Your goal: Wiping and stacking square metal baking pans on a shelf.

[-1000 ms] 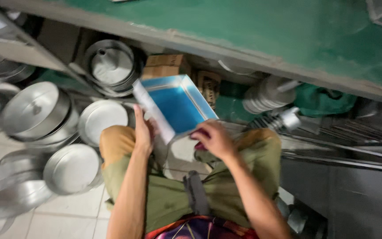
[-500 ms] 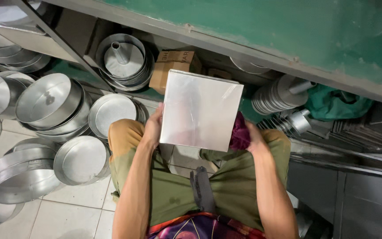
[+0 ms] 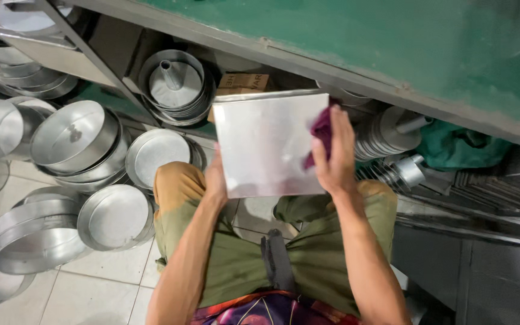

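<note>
Two hands — square metal pan, maroon cloth

White tiled floor — stacked round metal pans lie on it.

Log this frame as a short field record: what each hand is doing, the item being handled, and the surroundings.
Left hand: left hand grips the left edge of the square metal pan
Right hand: right hand presses a maroon cloth against the pan's right side
Pan: bottom faces the camera, held above the knees
Floor at left: round metal pans, stacked and loose
Behind: tube pan under the green table; cardboard box
</note>
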